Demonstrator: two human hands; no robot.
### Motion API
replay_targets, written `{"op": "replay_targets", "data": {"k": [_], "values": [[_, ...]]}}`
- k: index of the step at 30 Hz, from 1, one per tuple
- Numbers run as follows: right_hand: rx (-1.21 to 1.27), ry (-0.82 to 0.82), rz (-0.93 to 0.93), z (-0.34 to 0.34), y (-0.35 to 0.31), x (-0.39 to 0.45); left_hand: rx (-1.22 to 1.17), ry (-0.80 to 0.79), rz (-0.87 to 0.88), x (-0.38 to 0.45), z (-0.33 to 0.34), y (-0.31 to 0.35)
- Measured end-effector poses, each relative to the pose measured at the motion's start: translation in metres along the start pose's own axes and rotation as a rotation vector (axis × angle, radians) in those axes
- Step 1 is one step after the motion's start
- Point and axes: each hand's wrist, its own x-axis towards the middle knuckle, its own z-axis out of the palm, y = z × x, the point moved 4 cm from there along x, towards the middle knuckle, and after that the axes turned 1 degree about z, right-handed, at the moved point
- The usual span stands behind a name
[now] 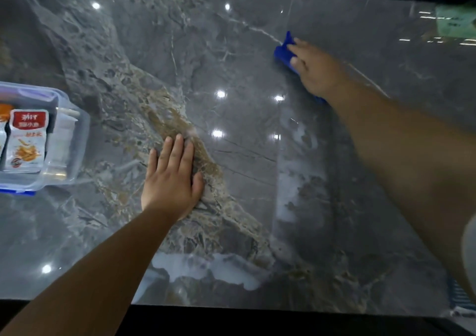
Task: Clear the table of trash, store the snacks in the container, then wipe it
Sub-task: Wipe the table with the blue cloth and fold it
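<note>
My right hand (315, 69) presses a blue cloth (282, 52) flat on the grey marble table (231, 52), far out at the upper right; most of the cloth is hidden under the hand. My left hand (171, 178) lies flat on the table near the middle, fingers together and holding nothing. At the left edge stands a clear plastic container (77, 140) with a blue base. Inside it are snack packets (27, 140), white with red labels.
A pale green object (454, 22) sits at the far right edge of the table. Wet streaks (293, 181) run down the table's right half and along the near edge. The table's front edge is close below my arms.
</note>
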Motion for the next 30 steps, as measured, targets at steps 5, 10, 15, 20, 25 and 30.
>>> {"op": "replay_targets", "data": {"k": [5, 10, 15, 20, 25, 30], "values": [[-0.300, -0.064, -0.057, 0.023, 0.002, -0.004, -0.004, 0.003, 0.000, 0.000, 0.002, 0.000], [-0.362, -0.126, -0.135, 0.039, -0.024, -0.073, 0.001, 0.007, 0.008, -0.001, 0.001, 0.000], [-0.376, -0.183, -0.206, 0.066, -0.053, -0.181, 0.010, 0.012, 0.016, -0.001, 0.002, -0.001], [-0.407, -0.232, -0.214, 0.091, -0.084, -0.268, 0.005, 0.019, 0.033, -0.003, -0.001, 0.001], [-0.390, -0.224, -0.201, 0.107, -0.105, -0.321, 0.001, 0.016, 0.040, -0.004, -0.001, 0.001], [-0.381, -0.222, -0.202, 0.124, -0.109, -0.351, 0.012, 0.012, 0.042, -0.004, 0.000, 0.000]]}}
